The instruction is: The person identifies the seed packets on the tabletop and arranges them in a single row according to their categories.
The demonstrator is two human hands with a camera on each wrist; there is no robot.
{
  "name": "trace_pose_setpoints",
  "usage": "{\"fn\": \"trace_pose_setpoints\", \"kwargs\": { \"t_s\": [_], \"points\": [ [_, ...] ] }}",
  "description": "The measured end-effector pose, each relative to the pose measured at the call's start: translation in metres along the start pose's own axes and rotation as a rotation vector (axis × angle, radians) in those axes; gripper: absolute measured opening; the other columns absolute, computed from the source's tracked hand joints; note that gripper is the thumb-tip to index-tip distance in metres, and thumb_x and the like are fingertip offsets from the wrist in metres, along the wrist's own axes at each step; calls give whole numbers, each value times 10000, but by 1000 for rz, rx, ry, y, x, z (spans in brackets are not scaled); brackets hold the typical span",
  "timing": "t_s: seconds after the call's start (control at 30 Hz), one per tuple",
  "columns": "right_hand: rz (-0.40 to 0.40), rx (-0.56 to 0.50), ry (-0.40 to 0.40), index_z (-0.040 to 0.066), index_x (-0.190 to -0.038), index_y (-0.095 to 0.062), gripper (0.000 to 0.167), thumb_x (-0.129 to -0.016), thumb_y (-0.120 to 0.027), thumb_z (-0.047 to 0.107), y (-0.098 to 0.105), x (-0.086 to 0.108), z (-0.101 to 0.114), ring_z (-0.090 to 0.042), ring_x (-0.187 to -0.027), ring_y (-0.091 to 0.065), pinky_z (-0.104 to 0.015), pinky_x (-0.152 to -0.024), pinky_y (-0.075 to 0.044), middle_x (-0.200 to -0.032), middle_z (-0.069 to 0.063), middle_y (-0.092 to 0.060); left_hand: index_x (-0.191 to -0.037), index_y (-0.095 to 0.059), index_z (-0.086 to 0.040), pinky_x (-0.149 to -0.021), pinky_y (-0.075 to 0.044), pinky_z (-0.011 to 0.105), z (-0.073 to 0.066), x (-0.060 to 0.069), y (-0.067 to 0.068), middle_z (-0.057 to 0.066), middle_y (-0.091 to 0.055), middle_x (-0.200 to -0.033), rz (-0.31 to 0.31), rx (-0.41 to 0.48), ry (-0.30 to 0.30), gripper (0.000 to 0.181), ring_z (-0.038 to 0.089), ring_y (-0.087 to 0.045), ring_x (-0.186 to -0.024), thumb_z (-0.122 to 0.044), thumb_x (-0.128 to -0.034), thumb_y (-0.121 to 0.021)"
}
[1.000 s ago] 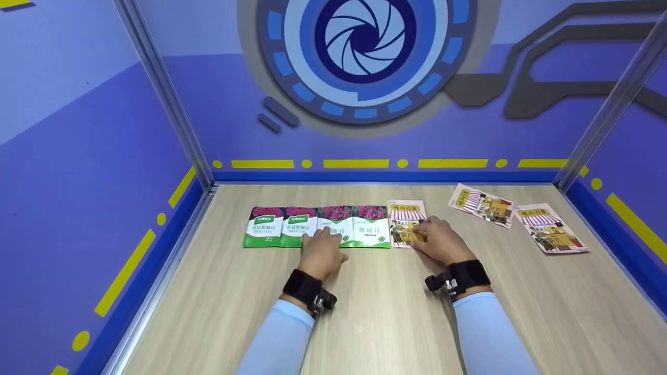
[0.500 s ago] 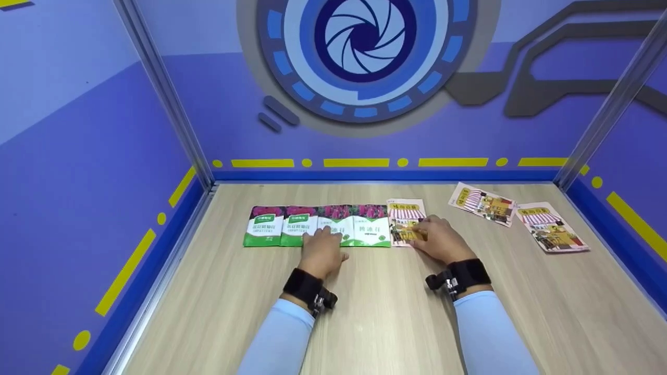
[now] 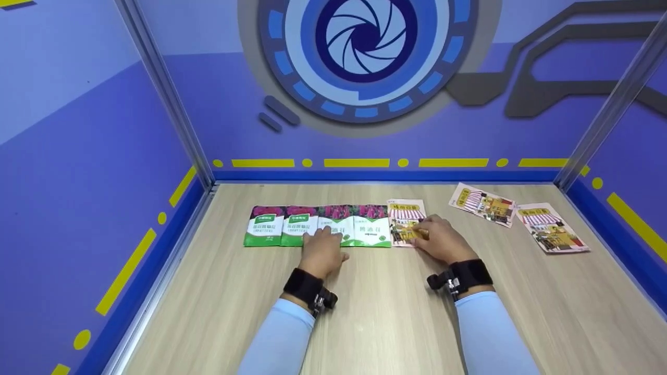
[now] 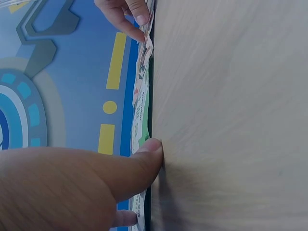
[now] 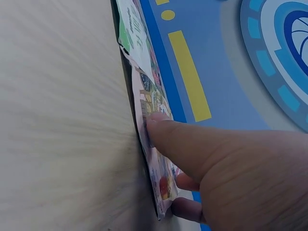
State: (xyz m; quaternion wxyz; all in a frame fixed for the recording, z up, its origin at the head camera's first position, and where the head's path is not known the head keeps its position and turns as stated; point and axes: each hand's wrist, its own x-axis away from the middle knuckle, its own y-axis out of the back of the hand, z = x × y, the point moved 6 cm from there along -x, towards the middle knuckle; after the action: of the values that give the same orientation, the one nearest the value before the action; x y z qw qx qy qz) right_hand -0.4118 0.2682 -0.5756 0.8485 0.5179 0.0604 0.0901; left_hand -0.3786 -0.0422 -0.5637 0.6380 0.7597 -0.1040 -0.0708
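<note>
Several flat packets lie in a row on the table. From the left come two green-and-white flower seed packets point(image 3: 264, 229) with dark pink blooms, then two green-and-white packets point(image 3: 371, 229) with pink flower spikes. At the right end, a pink packet point(image 3: 401, 213) with a striped awning picture lies against them. My left hand point(image 3: 323, 254) rests on the middle of the row, fingertips on the packets and thumb by their near edge. My right hand point(image 3: 444, 240) touches the pink packet; in the right wrist view its thumb point(image 5: 166, 132) presses the printed face and other fingers sit at its side edge.
Two more pink packets lie to the right: one tilted point(image 3: 483, 205) near the back wall, the other point(image 3: 553, 229) closer to the right wall, their corners nearly meeting. Blue panels point(image 3: 208, 114) enclose the wooden table point(image 3: 385, 312) at the back and sides.
</note>
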Motion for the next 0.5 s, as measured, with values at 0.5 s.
{"fn": "trace_pose_setpoints", "kwargs": {
  "t_s": [0.5],
  "points": [
    [-103, 93, -132, 2, -1509, -676, 537, -1096, -727, 342, 28, 3, -47, -638, -1519, -442, -848, -1171, -422, -1663, -356, -484, -1548, -707, -157, -1291, -381, 745, -1, 2, 4, 169, -639, -1621, 7, 6, 10, 606, 401, -572, -1533, -486, -1048, -807]
  ]
}}
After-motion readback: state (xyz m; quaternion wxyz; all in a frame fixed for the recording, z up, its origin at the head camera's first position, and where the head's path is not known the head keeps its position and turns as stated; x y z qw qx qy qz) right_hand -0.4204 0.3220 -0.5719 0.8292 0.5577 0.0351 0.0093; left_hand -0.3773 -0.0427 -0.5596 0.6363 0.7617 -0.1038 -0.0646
